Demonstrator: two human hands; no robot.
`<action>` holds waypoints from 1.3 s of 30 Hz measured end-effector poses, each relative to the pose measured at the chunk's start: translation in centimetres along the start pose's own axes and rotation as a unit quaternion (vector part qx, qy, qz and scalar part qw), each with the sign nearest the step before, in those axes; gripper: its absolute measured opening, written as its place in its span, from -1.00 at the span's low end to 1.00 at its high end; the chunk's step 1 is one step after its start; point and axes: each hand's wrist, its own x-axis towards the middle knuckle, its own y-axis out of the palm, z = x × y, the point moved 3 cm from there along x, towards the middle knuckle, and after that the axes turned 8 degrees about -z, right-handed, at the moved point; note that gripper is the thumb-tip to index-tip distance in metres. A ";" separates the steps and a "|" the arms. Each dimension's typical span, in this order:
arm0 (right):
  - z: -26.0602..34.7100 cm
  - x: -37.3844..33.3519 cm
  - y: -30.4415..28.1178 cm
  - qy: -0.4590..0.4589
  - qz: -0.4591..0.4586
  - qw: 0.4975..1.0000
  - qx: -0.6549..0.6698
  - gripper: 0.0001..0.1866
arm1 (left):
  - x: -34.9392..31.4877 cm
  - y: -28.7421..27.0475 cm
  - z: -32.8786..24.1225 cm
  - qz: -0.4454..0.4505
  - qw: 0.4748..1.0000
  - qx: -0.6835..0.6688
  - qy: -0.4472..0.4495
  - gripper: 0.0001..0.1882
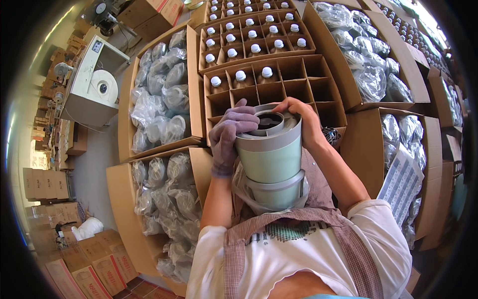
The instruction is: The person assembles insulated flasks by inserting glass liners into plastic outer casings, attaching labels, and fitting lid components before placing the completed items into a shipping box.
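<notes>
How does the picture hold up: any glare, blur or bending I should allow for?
Head view: glare washes out the upper right edge; head view: clear plastic bags throw bright highlights; head view: fisheye bending grows toward the dark rim; head view: gloved left hand, bare right hand and pale green container look fairly sharp.

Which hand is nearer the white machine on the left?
Left. The gloved left hand is at the left of the pale green container, with the white machine farther left; the right hand is at the container's right, farther off.
</notes>
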 end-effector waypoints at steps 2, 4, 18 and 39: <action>0.9 -1.0 -0.6 -0.062 -0.040 0.992 -0.103 -0.64 | 0.0 0.3 0.6 -0.004 0.999 -0.034 0.015 -0.40; 0.5 -0.2 -0.9 -0.004 -0.027 0.999 -0.034 -0.65 | 0.2 0.0 0.2 0.002 1.000 -0.003 -0.015 -0.48; 9.0 3.7 4.2 -0.079 0.328 0.797 -0.501 -0.75 | 0.6 1.5 -3.9 -0.097 0.985 0.141 -0.022 -0.60; 11.5 -6.7 3.5 -0.233 0.164 0.740 -0.609 -0.76 | -9.2 -1.2 -2.1 0.129 0.904 0.175 -0.369 -0.59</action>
